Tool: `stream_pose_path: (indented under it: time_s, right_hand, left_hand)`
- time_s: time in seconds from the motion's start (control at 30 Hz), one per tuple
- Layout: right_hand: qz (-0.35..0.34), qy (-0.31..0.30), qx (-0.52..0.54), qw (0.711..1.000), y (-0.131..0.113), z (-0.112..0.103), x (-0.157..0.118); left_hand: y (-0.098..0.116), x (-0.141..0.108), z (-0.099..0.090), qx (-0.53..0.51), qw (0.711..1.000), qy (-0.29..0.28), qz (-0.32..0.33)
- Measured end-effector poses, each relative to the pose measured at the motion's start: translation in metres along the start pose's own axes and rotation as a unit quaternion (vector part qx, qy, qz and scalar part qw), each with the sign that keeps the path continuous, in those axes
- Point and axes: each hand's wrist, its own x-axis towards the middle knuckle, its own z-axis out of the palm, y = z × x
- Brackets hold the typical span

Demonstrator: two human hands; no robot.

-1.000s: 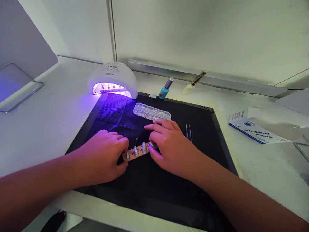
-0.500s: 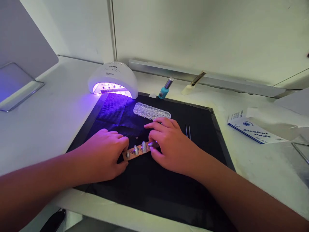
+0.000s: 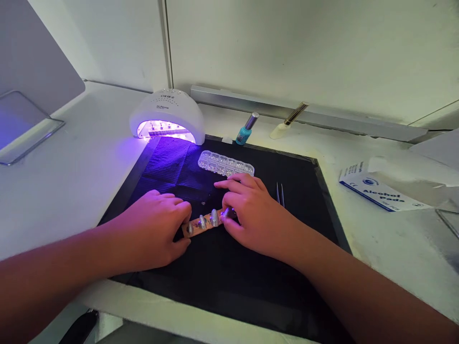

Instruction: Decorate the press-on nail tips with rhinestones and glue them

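Observation:
A narrow tan strip (image 3: pixel 195 229) bearing several shiny silver nail tips (image 3: pixel 214 218) lies slanted over the black mat (image 3: pixel 222 277). My left hand (image 3: pixel 158 229) grips the strip's left end between thumb and fingers. At the right end, my right hand (image 3: pixel 251 215) pinches a silver nail tip with thumb and index finger, its other fingers extended over the mat. That tip is partly hidden by the fingers. Just beyond my right hand sits a clear compartment case (image 3: pixel 225 163) of small gems, its near edge partly covered.
A white lamp (image 3: pixel 167 112) glows purple at the back left. Behind the mat stand a teal bottle (image 3: pixel 244 135) and a cream bottle (image 3: pixel 280 130). Tweezers (image 3: pixel 280 195) lie right of my right hand. An alcohol pads box (image 3: pixel 383 193) is at right, a wire stand (image 3: pixel 34 141) at left.
The right thumb and index finger have shifted very slightly at the silver nail tip. The view has moved a little; the left hand keeps its hold on the strip.

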Motion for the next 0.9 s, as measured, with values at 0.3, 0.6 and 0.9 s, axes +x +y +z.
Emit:
stream_pose_path:
  time_s: [0.3,0.6,0.9]
  right_hand:
    - [-0.026,0.0,0.001,1.0,0.0026,0.0008,0.0006]
    - [-0.044,-0.003,0.008,0.999,0.0076,0.0017,-0.0019]
    - [-0.051,0.001,0.014,0.999,0.0082,0.0031,-0.0024]
  left_hand:
    - [0.0002,-0.0019,-0.0024,-0.006,1.0,0.003,0.005]
    - [-0.0021,-0.0022,0.0,-0.012,1.0,0.003,0.008]
    - [-0.0041,-0.0006,-0.0007,-0.011,1.0,0.01,-0.001]
